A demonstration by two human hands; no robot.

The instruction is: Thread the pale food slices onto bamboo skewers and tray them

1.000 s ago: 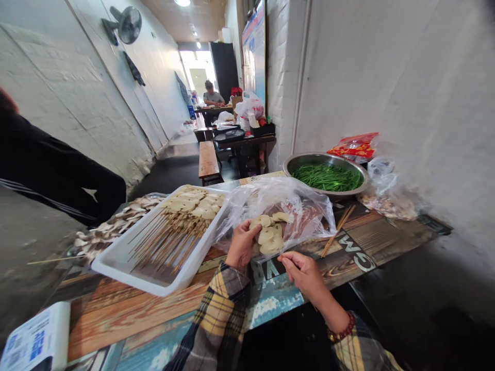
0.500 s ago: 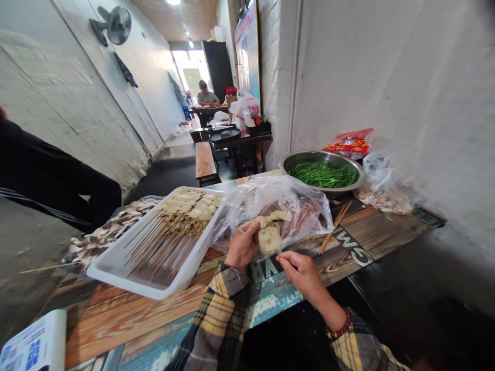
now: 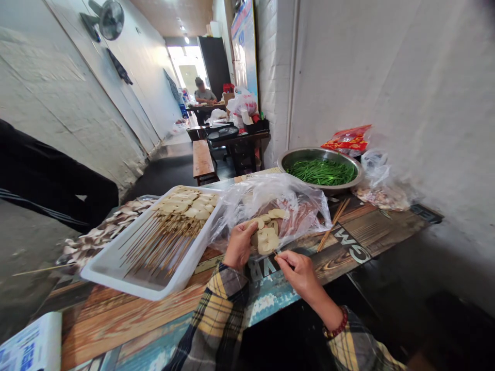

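Note:
My left hand (image 3: 238, 243) grips pale beige food slices (image 3: 267, 240) by their left side, just above the near edge of a clear plastic bag (image 3: 309, 198). From the right, my right hand (image 3: 294, 265) pinches a thin bamboo skewer (image 3: 275, 253) whose far end meets the slices. Loose slices (image 3: 276, 213) of the same kind lie in the bag's mouth beyond my fingers. To the left stands a white tray (image 3: 116, 281) with rows of skewered slices (image 3: 189, 202), their sticks pointing toward me.
Bamboo skewers (image 3: 333, 224) lie right of the bag. Behind them are a metal bowl (image 3: 284, 166) of green stalks and bagged goods (image 3: 381, 185) by the wall. Mushrooms (image 3: 93, 238) sit left of the tray. One person (image 3: 204, 94) sits far back; another's dark trouser leg (image 3: 50, 180) is at left.
The camera view has shifted slightly. Both hands keep their holds on the slices and the skewer, with hardly any visible movement between them.

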